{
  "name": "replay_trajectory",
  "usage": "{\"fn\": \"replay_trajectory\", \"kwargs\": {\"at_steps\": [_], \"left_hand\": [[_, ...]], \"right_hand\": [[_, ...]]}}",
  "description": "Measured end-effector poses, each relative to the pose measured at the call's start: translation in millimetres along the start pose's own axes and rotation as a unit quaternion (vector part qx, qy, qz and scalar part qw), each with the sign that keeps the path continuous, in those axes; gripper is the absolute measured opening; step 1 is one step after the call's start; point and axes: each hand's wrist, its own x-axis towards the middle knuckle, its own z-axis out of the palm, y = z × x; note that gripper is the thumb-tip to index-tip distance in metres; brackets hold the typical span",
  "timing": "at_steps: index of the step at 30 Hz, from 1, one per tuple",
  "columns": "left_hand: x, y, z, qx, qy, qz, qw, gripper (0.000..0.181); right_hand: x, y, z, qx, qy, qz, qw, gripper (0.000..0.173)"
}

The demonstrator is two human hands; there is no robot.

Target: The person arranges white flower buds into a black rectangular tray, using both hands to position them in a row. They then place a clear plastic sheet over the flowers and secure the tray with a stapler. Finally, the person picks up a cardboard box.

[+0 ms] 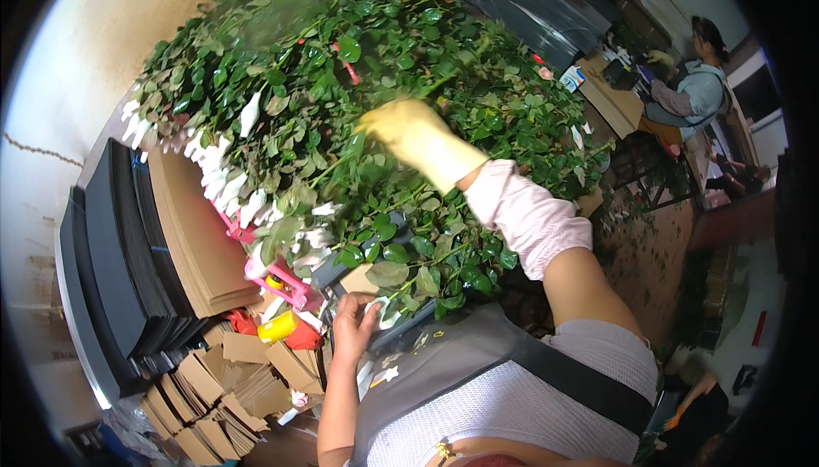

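My left hand (353,326), bare, pinches a small white-wrapped piece (386,313), which looks like a sleeved flower head, at the base of a leafy rose stem (409,281). That stem reaches up and right over the pile. Across the pile is my right hand (393,128) in a yellow rubber glove, blurred, with leaves beside and below its fingers; whether it grips a stem is unclear. A big heap of leafy rose stems (397,83) fills the work surface, many heads in white net sleeves (224,185) along its left edge.
Stacks of dark sheets (121,256) and brown cardboard (198,237) stand left, with folded cardboard pieces (211,396) below. A pink tool (288,281) and a yellow roll (278,326) lie near my left hand. Other people work at the right, one by a cardboard box (611,99).
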Motion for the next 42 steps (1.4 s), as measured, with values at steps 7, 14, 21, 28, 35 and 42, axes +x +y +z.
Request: {"fn": "replay_trajectory", "kwargs": {"at_steps": [7,14,21,28,35,42], "left_hand": [[-5,-15,1,-0.115,0.022,-0.119,0.986,0.039],[0,-21,-1,-0.112,0.039,-0.043,0.992,0.085],[1,-18,-5,-0.059,0.011,-0.002,0.998,0.057],[4,-9,-3,-0.011,0.005,0.011,1.000,0.051],[12,-7,1,0.121,0.070,0.073,0.987,0.027],[15,-5,8,0.105,0.090,0.052,0.989,0.029]], "right_hand": [[-99,-16,-78,0.093,0.046,-0.207,0.973,0.047],[-187,16,-23,0.049,-0.106,-0.075,0.990,0.039],[-195,-11,-4,-0.103,-0.254,0.023,0.961,0.041],[-233,52,50,0.233,-0.180,0.054,0.954,0.034],[-135,28,16,0.054,0.011,0.015,0.998,0.030],[10,-9,79,-0.135,-0.348,0.168,0.912,0.034]]}}
